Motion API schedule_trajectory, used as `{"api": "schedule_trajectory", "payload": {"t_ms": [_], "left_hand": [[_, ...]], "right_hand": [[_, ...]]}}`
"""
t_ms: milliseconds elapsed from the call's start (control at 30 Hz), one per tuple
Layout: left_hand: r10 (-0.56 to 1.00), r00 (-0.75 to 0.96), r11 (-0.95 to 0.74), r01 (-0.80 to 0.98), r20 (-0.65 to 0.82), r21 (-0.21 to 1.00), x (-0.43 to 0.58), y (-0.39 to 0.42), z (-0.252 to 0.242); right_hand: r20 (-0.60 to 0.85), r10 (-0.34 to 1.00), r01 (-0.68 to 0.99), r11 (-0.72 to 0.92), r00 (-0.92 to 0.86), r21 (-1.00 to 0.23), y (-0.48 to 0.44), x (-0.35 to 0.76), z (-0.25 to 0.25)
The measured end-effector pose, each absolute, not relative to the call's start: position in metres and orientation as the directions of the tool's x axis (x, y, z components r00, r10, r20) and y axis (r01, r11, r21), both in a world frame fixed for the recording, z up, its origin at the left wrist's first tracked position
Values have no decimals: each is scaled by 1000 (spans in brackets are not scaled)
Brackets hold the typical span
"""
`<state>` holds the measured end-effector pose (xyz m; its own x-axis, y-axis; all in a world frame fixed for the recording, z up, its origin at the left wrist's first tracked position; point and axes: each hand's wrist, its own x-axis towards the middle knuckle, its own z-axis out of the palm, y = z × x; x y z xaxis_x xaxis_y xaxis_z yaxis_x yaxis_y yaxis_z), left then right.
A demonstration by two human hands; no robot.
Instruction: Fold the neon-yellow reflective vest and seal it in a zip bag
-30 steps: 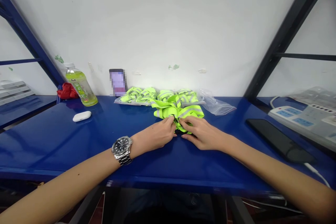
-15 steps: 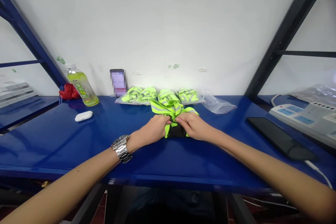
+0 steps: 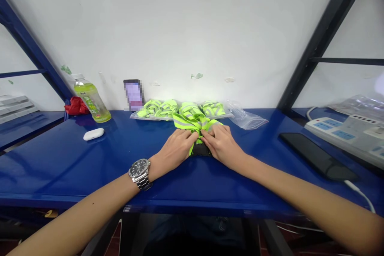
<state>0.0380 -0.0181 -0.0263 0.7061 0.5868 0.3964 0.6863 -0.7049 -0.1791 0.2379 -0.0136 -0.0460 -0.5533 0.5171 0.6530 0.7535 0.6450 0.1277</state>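
A neon yellow-green reflective strap (image 3: 186, 122), with grey stripes and a black part (image 3: 201, 150) at its near end, lies bunched on the blue table. My left hand (image 3: 177, 148), below a silver wristwatch, is closed on its left side. From the right, my right hand (image 3: 223, 146) pinches the same strap, thumb and fingers close to my left fingertips. My fingers partly cover the middle of the bundle. Just behind it, several similar folded straps (image 3: 168, 108) sit in clear plastic bags against the wall.
A crumpled clear bag (image 3: 247, 118) lies right of the bagged straps. Leftward are a propped phone (image 3: 134, 94), a drink bottle (image 3: 93, 100), a red cloth (image 3: 76, 106) and a white earbud case (image 3: 94, 134). A charging phone (image 3: 318, 156) and a power strip (image 3: 336, 128) occupy the right side.
Both hands have shifted their grip on the strap; their fingers now spread more over its top, and the black part is less exposed. The view has moved slightly.
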Motion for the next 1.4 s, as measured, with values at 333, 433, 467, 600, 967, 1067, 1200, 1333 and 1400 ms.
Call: {"api": "schedule_trajectory", "payload": {"t_ms": [333, 433, 467, 600, 967, 1067, 1200, 1333, 1400], "left_hand": [[546, 779, -812, 582, 309, -34, 29, -28, -13], [559, 789, -819, 574, 257, 20, 29, -18, -9], [561, 790, -819, 573, 248, 29, 30, -15, -9], [549, 793, -822, 570, 264, -4, 30, -10, -14], [593, 748, -773, 633, 298, -50, 38, -3, -21], [636, 711, -746, 666, 301, 1, 41, -4, -18], [678, 657, -730, 652, 329, 203, 41, -4, -15], [742, 599, -670, 648, 301, 362, 42, -5, -15], [759, 578, -651, 670, 298, 359, 43, -4, -17]], "right_hand": [[476, 544, 698, 674, -691, 243, -36, 250, -36], [468, 581, 704, 697, -666, 136, -37, 253, -34], [459, 589, 702, 703, -665, 114, -36, 254, -33], [432, 603, 706, 698, -671, 122, -31, 256, -32], [457, 660, 752, 659, -597, 30, -28, 256, -36], [446, 705, 745, 657, -552, -116, -26, 259, -33], [374, 760, 748, 628, -531, -213, -22, 256, -22], [262, 813, 769, 579, -520, -270, -14, 248, -8], [187, 845, 791, 534, -500, -299, -8, 244, -1]]}}
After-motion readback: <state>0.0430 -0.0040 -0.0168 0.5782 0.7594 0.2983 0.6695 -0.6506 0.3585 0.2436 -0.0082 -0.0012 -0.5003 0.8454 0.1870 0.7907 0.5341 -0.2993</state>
